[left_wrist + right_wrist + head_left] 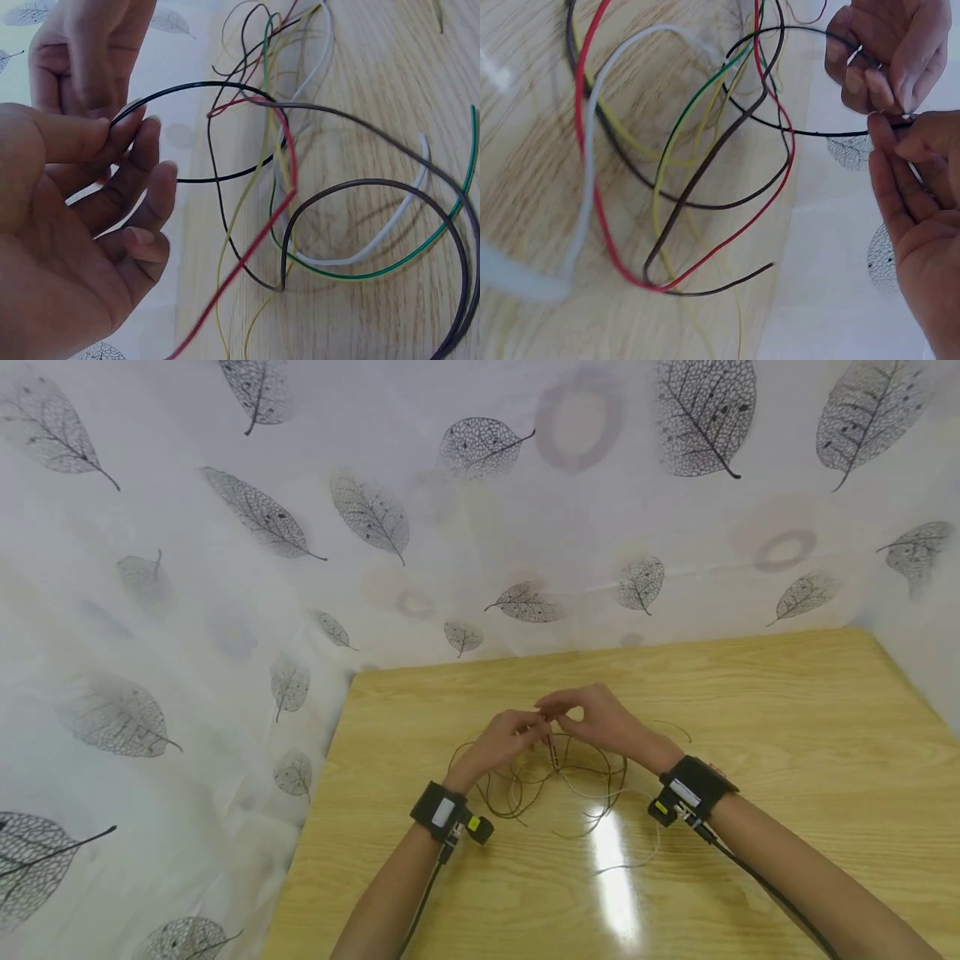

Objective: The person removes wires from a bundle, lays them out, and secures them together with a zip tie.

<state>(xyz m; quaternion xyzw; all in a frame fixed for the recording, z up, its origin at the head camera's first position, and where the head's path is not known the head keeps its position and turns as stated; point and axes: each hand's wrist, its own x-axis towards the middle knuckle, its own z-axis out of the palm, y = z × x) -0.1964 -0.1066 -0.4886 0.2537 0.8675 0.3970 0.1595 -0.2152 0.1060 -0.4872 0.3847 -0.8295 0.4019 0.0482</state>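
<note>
My left hand (504, 742) and right hand (606, 723) meet above the far half of the table, fingertips almost touching. Between left thumb and forefinger I pinch a thin black wire (202, 84). My right thumb and forefinger pinch the same black wire (832, 134), which bends round in a loop between the hands. Its ends are hidden by the fingers. Below hangs a loose tangle of wires: a red wire (251, 255), a dark brown wire (375, 181), a white wire (375, 250), a green wire (375, 276) and thin yellow ones.
Pale wood covers the table (787, 760), with a bright reflection near its middle. White cloth (420, 627) printed with leaves hangs behind and to the left. Both wrists carry black straps with a small camera and cable. Some wire ends spread over the tabletop.
</note>
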